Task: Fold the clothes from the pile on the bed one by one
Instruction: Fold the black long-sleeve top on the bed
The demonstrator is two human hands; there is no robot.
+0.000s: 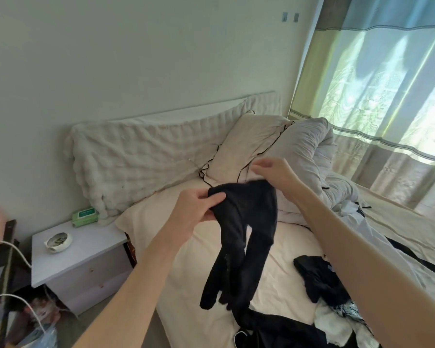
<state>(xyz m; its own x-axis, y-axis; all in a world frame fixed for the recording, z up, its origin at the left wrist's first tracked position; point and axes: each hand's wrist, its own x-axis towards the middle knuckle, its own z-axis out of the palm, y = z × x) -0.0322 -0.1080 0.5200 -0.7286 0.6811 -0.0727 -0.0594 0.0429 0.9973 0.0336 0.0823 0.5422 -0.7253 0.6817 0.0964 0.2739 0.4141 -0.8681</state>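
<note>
Black and thin, the tights (239, 237) hang in the air above the bed (191, 285), held up at their top end by both hands. The left hand (196, 207) pinches the left part of the waistband, thumb lying over the front of the fabric and fingers curled behind it. The right hand (274, 172) is at the waistband's right corner; its fingers are loosely bent and blurred, and whether they actually grip the cloth or only touch its edge cannot be told. From that top edge the garment drops below and between the two hands, the two legs hanging side by side with the feet lowest, just above the pile (337, 305) of dark and white clothes heaped on the near right part of the bed. The sheet under it all is cream. Farther back a pillow (246, 144) leans at the head of the bed with a thin black cable (211, 162) trailing across it, a ribbed white cushion (136, 156) runs along the wall to its left, and a grey duvet (312, 146) is bunched beside the curtain (377, 79). Left of the bed stands a nightstand (86, 262) bearing a white bowl (58, 242) and a green pack (85, 216).
</note>
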